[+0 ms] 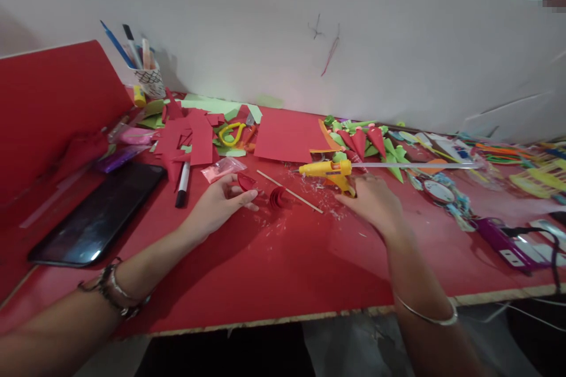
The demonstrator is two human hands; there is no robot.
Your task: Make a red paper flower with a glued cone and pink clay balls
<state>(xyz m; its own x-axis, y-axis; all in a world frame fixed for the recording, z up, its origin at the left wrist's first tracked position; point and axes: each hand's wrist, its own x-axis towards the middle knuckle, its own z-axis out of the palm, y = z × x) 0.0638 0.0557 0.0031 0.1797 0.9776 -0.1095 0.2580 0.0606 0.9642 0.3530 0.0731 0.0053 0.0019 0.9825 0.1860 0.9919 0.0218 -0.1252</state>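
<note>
My left hand (223, 203) pinches a small curved piece of red paper (247, 182) between thumb and fingers. Just right of it, a coiled red paper strip (277, 197) rests on the table, beside a thin wooden stick (289, 191). My right hand (375, 203) is closed around the back of a yellow hot glue gun (325, 169), whose nozzle points left. A long clear glue stick (415, 165) runs out of the gun's rear to the right. Some of the right fingers are hidden behind the hand.
A black phone (99, 212) and a marker (183, 185) lie at left, near red paper scraps (201, 135). Behind are a pen cup (150, 81), yellow-handled scissors (231, 134), a red sheet (285, 135) and red paper cones (375, 140). A purple power strip (504, 244) sits at right.
</note>
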